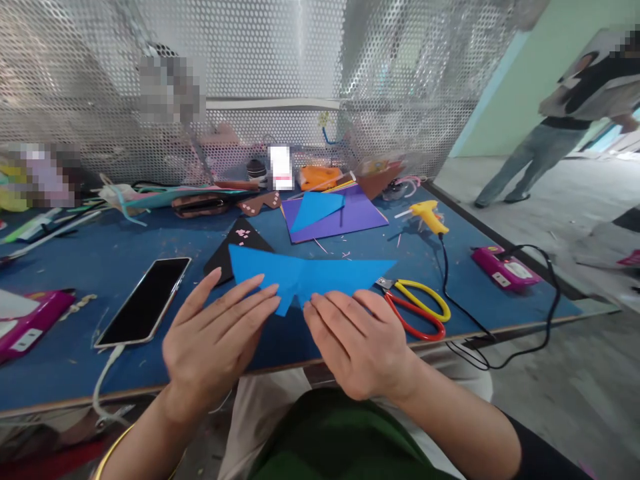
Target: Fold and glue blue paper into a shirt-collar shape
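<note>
A blue paper cut-out [310,270], wide and mask-like with pointed ends and a small notch at its lower middle, is held up just over the near table edge. My left hand [220,333] grips its lower left part, fingers straight on the near face and the thumb out of sight. At the lower right, my right hand [357,340] pinches it near the notch, thumb also hidden. Scissors [417,307] with one yellow and one red handle lie right of my right hand. Behind the cut-out's left end is a black paper piece [240,240] with pink bits on it.
A phone [145,300] with a white cable lies left. A yellow glue gun [427,217] and magenta power strip [505,267] are at right, their cord near the edge. Purple sheets [355,213] carry a blue scrap [317,207]. A person [565,113] stands beyond the table.
</note>
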Motion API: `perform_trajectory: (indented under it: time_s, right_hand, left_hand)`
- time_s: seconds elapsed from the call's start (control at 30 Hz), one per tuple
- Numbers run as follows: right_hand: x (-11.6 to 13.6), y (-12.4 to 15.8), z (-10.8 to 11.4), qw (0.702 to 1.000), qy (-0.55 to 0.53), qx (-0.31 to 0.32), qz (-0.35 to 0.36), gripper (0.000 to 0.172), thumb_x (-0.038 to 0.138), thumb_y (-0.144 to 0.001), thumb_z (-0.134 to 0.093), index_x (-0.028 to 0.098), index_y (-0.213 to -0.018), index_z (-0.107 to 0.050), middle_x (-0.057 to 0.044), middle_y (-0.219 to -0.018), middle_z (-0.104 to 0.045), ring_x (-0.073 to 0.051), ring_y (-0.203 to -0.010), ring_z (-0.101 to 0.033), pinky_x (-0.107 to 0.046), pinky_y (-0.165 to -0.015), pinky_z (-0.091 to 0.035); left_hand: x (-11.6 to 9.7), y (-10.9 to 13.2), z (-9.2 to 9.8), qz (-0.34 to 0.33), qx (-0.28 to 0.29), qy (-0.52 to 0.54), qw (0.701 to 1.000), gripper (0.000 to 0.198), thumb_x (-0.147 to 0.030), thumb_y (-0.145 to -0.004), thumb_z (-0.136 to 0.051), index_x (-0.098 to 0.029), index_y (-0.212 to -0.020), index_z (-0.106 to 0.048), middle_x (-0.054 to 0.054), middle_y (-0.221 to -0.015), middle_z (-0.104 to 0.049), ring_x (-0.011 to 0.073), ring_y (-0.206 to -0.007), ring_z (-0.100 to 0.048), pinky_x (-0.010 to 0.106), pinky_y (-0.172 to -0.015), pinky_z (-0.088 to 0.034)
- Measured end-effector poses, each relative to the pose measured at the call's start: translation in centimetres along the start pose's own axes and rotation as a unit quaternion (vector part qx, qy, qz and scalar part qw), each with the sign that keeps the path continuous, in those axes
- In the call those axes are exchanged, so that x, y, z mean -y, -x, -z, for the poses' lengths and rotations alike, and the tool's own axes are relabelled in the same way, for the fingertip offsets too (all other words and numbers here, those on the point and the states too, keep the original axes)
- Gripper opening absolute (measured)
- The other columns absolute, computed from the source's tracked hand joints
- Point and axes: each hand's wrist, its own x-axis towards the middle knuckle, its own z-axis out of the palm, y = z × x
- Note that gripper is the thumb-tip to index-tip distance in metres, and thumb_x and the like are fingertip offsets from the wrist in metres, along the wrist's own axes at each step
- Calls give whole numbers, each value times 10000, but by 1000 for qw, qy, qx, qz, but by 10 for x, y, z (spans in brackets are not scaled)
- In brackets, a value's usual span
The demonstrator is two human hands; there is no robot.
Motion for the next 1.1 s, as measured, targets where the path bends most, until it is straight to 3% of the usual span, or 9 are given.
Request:
perform_trajectory:
  time_s: [0.07,0.2,0.37,0.57,0.8,0.9,1.0,1.1]
  right_hand:
    - [1,10,1,999,44,26,3,217,133,-915,-564,39,-1019,-729,-145,-1005,-768,-265,-897,-657,-390,-722,-432]
    - [9,43,-8,994,44,99,-22,272,98,-926,-488,18,-1021,-730,-164,-993,-761,-268,-850,-639,-386,-707,-413]
    - [18,67,-11,987,-28,144,-64,353,89,-962,-389,23,-1099,-708,-149,-1036,-746,-264,-858,-611,-384,-730,-402]
    - [14,63,-4,958,-143,191,-159,387,343,-1025,-438,75,-1129,-697,-122,-1069,-720,-256,-941,-592,-374,-797,-414]
    - [-27,31,-14,883,-269,337,-187,190,251,-956,-599,216,-830,-736,0,-773,-681,-147,-703,-607,-314,-662,-363]
    - [-36,21,-26,850,-278,377,-240,136,242,-888,-682,214,-758,-712,19,-719,-652,-136,-679,-596,-290,-629,-360]
    - [-32,23,-34,831,-282,369,-304,85,199,-829,-728,198,-766,-670,22,-750,-643,-127,-659,-580,-267,-598,-377]
    - [-28,33,-36,837,-312,324,-313,66,171,-840,-720,198,-855,-662,6,-866,-664,-115,-680,-587,-247,-621,-428]
  left_hand:
    - [-8,-1,-17,2,-4,-1,1000,227,-78,-890,-639,-192,-1075,-704,31,-1096,-772,249,-1063,-714,495,-1105,-413]
    - [-29,7,-43,39,81,17,996,147,-200,-951,-592,-179,-1022,-719,58,-1152,-750,255,-1068,-695,448,-995,-485]
    - [-41,24,-44,70,107,54,990,158,-159,-947,-580,-160,-1026,-716,53,-1055,-762,234,-968,-691,395,-860,-533]
    - [-32,23,-44,-2,138,94,986,301,-160,-1013,-415,-115,-1075,-706,84,-1072,-761,215,-970,-699,371,-838,-571]
    - [-21,12,-42,-73,150,72,983,365,-109,-1017,-339,-103,-1034,-703,64,-1003,-780,187,-908,-719,331,-796,-582]
    - [-20,13,-41,-79,163,66,981,368,-111,-1016,-333,-106,-1054,-699,65,-1022,-777,177,-917,-716,321,-800,-580]
    - [-20,16,-43,-76,169,71,980,355,-113,-1010,-347,-109,-1068,-698,64,-1054,-773,172,-941,-712,310,-818,-578]
    - [-20,18,-44,-70,176,81,979,329,-113,-997,-379,-113,-1069,-700,68,-1067,-769,179,-955,-710,315,-841,-576]
